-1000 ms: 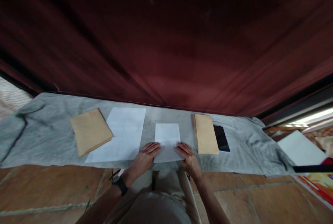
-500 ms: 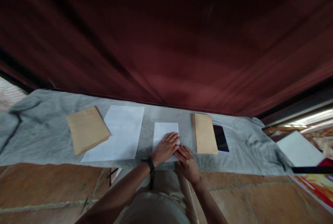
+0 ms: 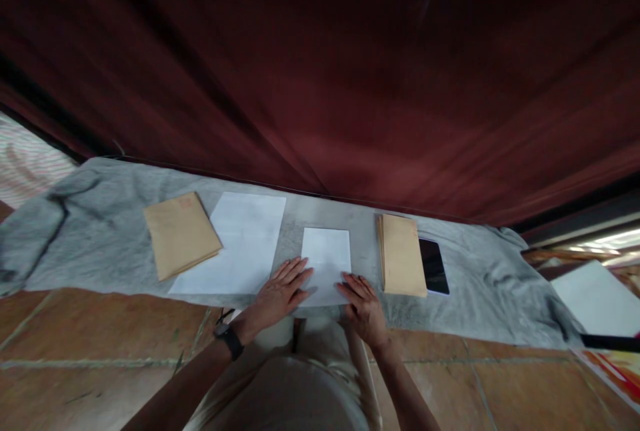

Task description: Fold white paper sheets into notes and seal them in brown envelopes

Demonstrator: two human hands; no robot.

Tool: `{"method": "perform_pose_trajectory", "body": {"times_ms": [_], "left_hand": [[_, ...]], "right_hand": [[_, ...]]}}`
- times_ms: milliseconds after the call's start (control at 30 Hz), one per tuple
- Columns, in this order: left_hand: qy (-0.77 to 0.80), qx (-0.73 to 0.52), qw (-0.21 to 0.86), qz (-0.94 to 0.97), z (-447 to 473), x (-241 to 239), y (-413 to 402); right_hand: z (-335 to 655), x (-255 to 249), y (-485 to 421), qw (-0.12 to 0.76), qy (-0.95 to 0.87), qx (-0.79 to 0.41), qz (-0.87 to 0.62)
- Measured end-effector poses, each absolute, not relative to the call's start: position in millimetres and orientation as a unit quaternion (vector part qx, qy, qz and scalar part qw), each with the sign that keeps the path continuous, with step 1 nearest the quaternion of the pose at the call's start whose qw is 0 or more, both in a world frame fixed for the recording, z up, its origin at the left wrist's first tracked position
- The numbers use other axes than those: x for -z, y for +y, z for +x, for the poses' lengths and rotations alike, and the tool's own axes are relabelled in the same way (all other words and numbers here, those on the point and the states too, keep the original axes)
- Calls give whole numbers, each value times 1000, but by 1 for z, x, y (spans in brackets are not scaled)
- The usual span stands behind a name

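A white sheet of paper (image 3: 326,251) lies in front of me on the grey cloth, with a crease across it. My left hand (image 3: 283,289), a dark watch on its wrist, rests with fingers stretched out at the sheet's left edge. At the opposite edge my right hand (image 3: 364,304) lies with spread fingertips on the paper. Neither hand grips anything. Larger white paper (image 3: 250,237) is spread to the left, partly beneath a stack of brown envelopes (image 3: 183,234). To the right sits another stack of brown envelopes (image 3: 404,254).
A dark-screened phone (image 3: 434,265) lies partly under the right envelope stack. The grey cloth (image 3: 480,291) covers the long narrow surface, wrinkled at both ends. A dark red curtain-like backdrop (image 3: 320,117) rises behind it. Below are brown floor tiles (image 3: 125,331).
My left hand has slid left from the middle of the folded sheet to its left edge, apart from my right hand. The right hand stays at the right edge. The view has shifted slightly.
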State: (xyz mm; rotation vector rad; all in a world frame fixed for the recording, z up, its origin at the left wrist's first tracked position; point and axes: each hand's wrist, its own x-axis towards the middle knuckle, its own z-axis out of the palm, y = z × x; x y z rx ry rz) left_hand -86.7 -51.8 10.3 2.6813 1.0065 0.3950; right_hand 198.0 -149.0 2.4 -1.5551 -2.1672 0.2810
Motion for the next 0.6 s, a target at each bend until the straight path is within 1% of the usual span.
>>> {"method": "perform_pose_trajectory", "body": {"times_ms": [167, 367, 467, 600], "left_hand": [[332, -107, 132, 928, -95, -20, -73], [348, -131, 160, 914, -90, -16, -71], [355, -174, 179, 901, -90, -12, -65], [373, -259, 209, 866, -86, -10, -58]], "right_hand": [[200, 2, -147, 270, -779, -111, -554], [198, 6, -144, 359, -734, -150, -557], [197, 7, -142, 390, -700, -169, -573], [194, 10, -137, 401, -647, -176, -624]]}}
